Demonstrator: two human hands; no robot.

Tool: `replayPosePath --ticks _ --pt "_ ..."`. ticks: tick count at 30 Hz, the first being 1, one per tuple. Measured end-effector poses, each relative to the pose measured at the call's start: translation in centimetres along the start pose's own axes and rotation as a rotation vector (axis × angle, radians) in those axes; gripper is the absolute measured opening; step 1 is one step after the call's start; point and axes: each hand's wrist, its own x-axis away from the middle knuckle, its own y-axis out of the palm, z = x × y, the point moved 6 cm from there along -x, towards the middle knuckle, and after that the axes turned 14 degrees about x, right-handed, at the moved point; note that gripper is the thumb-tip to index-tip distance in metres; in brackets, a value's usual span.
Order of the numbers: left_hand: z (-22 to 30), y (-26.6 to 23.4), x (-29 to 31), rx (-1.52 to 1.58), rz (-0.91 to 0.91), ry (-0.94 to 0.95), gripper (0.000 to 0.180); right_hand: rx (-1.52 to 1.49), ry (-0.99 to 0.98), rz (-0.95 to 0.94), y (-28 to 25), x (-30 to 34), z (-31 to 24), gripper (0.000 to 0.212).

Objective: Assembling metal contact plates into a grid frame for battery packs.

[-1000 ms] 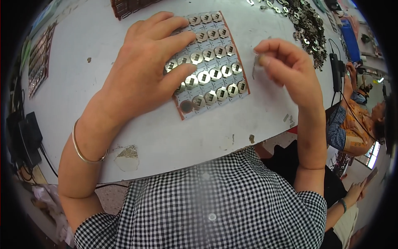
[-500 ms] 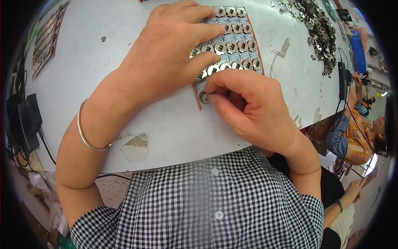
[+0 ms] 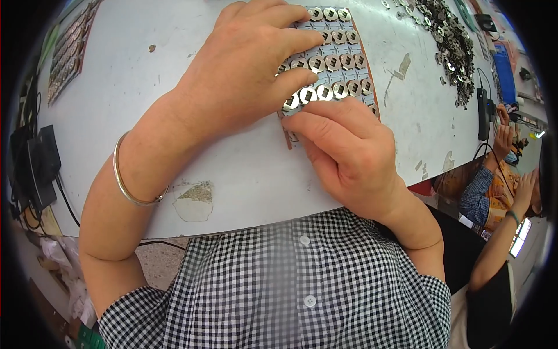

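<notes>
From afar I saw the left hand [image 3: 247,64], fingers spread and released, across the metal-studded board [image 3: 342,50] on the worktop [image 3: 244,186]; the right hand [image 3: 354,148] had shifted over the near row, probably pressing there, its hold hidden from me

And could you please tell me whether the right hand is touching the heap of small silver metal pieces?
Apart: the head view shows white tabletop between the right hand and the heap of small silver metal pieces.
</notes>
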Motion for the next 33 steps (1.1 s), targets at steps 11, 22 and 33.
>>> replayPosePath --ticks 11,22,33 --pt "-0.7 0.4 0.0 0.015 0.089 -0.064 0.041 0.172 -0.074 -0.155 -0.3 -0.3 -1.6 0.033" --pt "0.5 -0.1 0.2 0.102 0.113 -0.028 0.052 -0.181 0.563 -0.055 -4.2 0.8 8.8 0.031" --pt "1.2 -1.6 -0.6 0.197 0.213 0.141 0.067 -0.968 0.813 -0.445 -2.5 0.7 9.3 0.028"
